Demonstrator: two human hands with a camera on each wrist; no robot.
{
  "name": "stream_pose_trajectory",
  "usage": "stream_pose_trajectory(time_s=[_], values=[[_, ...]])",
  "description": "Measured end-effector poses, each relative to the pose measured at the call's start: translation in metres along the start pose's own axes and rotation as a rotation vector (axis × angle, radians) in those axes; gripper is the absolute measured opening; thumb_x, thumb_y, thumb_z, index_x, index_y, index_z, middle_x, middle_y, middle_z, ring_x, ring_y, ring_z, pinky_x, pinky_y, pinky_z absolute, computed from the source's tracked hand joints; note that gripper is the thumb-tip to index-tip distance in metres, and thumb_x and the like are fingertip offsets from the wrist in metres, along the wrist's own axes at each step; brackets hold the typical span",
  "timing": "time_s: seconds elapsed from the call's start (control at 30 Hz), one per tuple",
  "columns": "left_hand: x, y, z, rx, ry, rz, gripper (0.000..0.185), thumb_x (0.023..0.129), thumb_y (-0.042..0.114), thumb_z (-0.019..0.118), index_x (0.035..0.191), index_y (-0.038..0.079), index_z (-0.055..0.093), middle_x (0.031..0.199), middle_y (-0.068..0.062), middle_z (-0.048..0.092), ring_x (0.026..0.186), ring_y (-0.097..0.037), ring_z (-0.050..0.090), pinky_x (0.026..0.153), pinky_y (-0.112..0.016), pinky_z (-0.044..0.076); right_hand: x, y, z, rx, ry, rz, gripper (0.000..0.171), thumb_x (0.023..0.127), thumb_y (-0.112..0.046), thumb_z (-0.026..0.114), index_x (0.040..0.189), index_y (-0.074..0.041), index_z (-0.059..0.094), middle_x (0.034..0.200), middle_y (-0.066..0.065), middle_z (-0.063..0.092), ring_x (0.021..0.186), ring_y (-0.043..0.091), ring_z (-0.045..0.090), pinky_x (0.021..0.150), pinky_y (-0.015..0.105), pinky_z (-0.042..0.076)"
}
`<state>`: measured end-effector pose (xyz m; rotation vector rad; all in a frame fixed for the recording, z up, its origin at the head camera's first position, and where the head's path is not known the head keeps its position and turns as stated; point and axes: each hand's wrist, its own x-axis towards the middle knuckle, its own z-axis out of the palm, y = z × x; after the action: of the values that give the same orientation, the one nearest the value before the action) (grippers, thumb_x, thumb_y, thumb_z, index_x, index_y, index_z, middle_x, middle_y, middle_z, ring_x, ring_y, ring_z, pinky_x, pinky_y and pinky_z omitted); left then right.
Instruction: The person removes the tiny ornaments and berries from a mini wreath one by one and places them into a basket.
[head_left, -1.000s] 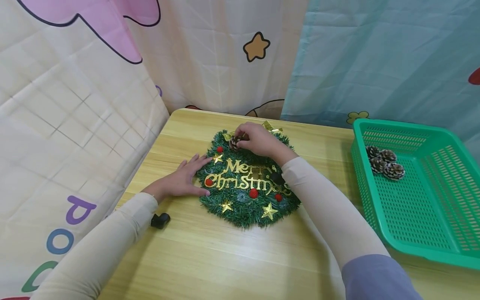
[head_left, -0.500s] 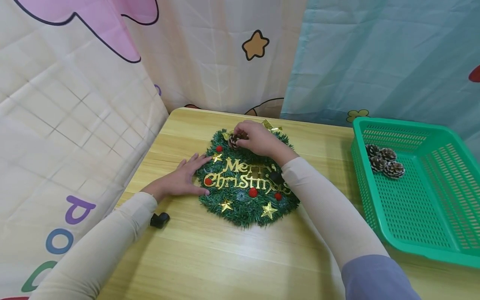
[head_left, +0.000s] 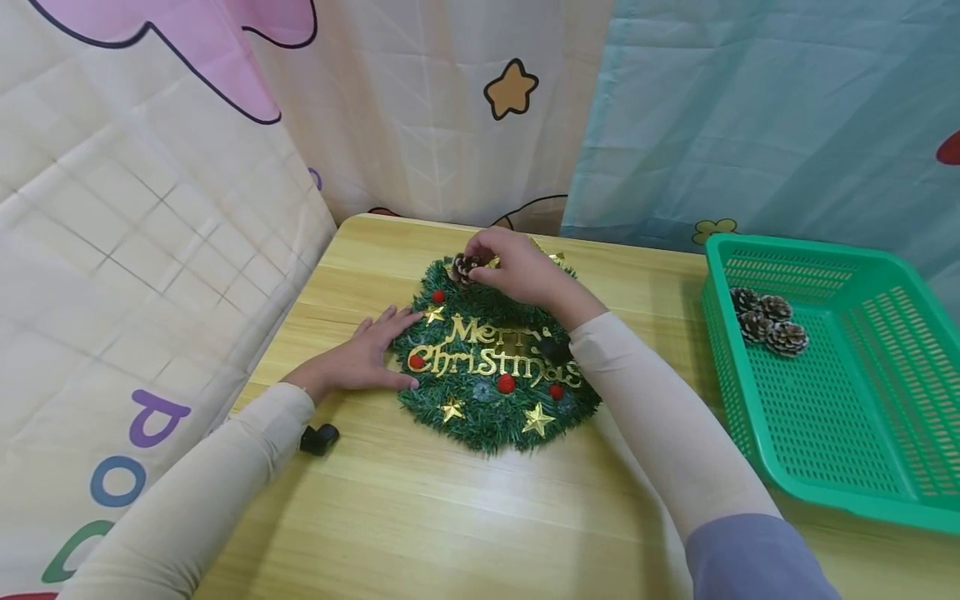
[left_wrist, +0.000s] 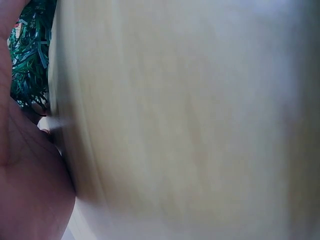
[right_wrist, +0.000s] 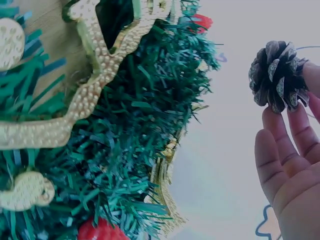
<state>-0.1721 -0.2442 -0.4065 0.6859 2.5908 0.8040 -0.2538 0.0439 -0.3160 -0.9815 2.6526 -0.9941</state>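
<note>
A green tinsel wreath (head_left: 491,435) with gold "Merry Christmas" lettering (head_left: 480,363), gold stars and red balls lies on the wooden table. My right hand (head_left: 521,268) pinches a brown pine cone (head_left: 461,268) with frosted tips between thumb and fingers at the wreath's far edge. In the right wrist view this pine cone (right_wrist: 276,75) is apart from the tinsel. With fingers spread, my left hand (head_left: 366,357) rests at the wreath's left edge, fingertips and thumb touching the greenery. The right hand and forearm partly hide a gold bow (head_left: 557,257) and some lettering.
A green plastic basket (head_left: 813,498) stands on the right of the table, with several pine cones (head_left: 772,321) in its far left corner. Printed curtains (head_left: 450,125) hang behind and on the left. A black object (head_left: 320,439) is by the left wrist.
My right hand has lifted the pine cone from the wreath's tinsel, moving slightly up and away from it. The left hand stays where it was.
</note>
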Motion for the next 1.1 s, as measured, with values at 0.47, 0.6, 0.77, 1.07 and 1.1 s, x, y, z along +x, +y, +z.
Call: stream_pose_trajectory(time_s=[0.47, 0.6, 0.77, 1.07, 1.1], values=[[-0.001, 0.003, -0.002, -0.001, -0.001, -0.002, 0.108, 0.08, 0.055, 0.078, 0.161, 0.026, 0.013, 0.166, -0.005, 0.005, 0.151, -0.028, -0.009, 0.116, -0.057, -0.009, -0.025, -0.004, -0.017, 0.011, -0.011, -0.01, 0.021, 0.096, -0.014, 0.067, 0.116, -0.008, 0.063, 0.115, 0.004, 0.062, 0.106, 0.018, 0.059, 0.092, 0.041, 0.048], [-0.001, 0.003, -0.001, 0.001, -0.003, -0.003, 0.109, 0.079, 0.056, 0.078, 0.161, 0.026, 0.013, 0.166, -0.004, 0.003, 0.151, -0.028, -0.009, 0.116, -0.057, -0.009, -0.032, -0.005, -0.02, -0.018, -0.019, -0.022, 0.021, 0.095, -0.013, 0.069, 0.115, -0.007, 0.064, 0.115, 0.005, 0.062, 0.106, 0.019, 0.06, 0.094, 0.041, 0.048], [-0.001, 0.002, -0.001, -0.006, -0.007, -0.004, 0.109, 0.079, 0.055, 0.079, 0.161, 0.026, 0.013, 0.166, -0.003, 0.002, 0.151, -0.028, -0.009, 0.116, -0.057, -0.009, -0.044, -0.006, -0.022, -0.067, -0.019, -0.041, 0.023, 0.095, -0.014, 0.07, 0.116, -0.007, 0.065, 0.113, 0.006, 0.062, 0.105, 0.02, 0.059, 0.094, 0.04, 0.047], [-0.001, 0.002, -0.001, -0.015, -0.004, -0.004, 0.109, 0.079, 0.056, 0.078, 0.161, 0.025, 0.014, 0.166, -0.004, 0.004, 0.151, -0.028, -0.008, 0.116, -0.057, -0.008, -0.069, -0.009, -0.025, -0.102, -0.002, -0.069, 0.021, 0.093, -0.013, 0.071, 0.112, -0.006, 0.066, 0.108, 0.006, 0.063, 0.1, 0.021, 0.058, 0.091, 0.041, 0.047], [-0.001, 0.002, -0.001, -0.017, -0.005, -0.005, 0.108, 0.079, 0.056, 0.078, 0.161, 0.025, 0.014, 0.166, -0.004, 0.004, 0.151, -0.028, -0.008, 0.116, -0.056, -0.008, -0.071, -0.01, -0.025, -0.102, 0.003, -0.07, 0.02, 0.093, -0.013, 0.071, 0.112, -0.006, 0.066, 0.107, 0.005, 0.063, 0.1, 0.02, 0.059, 0.091, 0.04, 0.047]])
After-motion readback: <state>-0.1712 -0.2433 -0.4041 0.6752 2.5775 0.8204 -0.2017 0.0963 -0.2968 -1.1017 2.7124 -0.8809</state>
